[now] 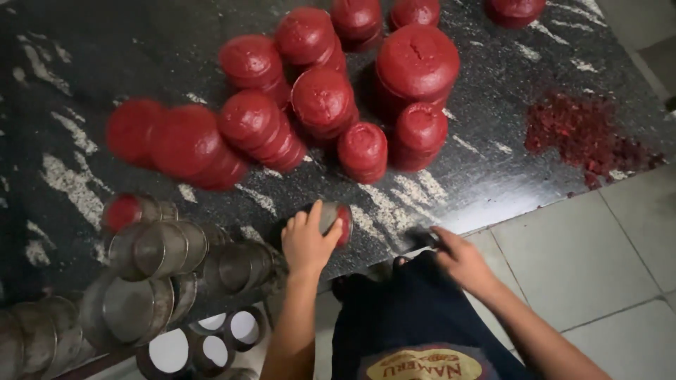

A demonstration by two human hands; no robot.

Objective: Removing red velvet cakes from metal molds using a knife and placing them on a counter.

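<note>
My left hand (307, 241) grips a small round metal mould (336, 219) filled with red paste, near the front edge of the dark stone slab (493, 176). My right hand (458, 259) rests at the slab's front edge, closed on a small dark tool (421, 236) that is blurred. Beyond my hands stand several red moulded cakes: small ones (362, 150) and a larger one (417, 63), some stacked.
Several empty metal moulds (165, 250) are piled at the left front of the slab, one holding red paste (125, 211). Metal rings (211, 345) lie below the edge. Red crumbs (581, 134) spread at the right. Grey tiled floor (598, 267) lies to the right.
</note>
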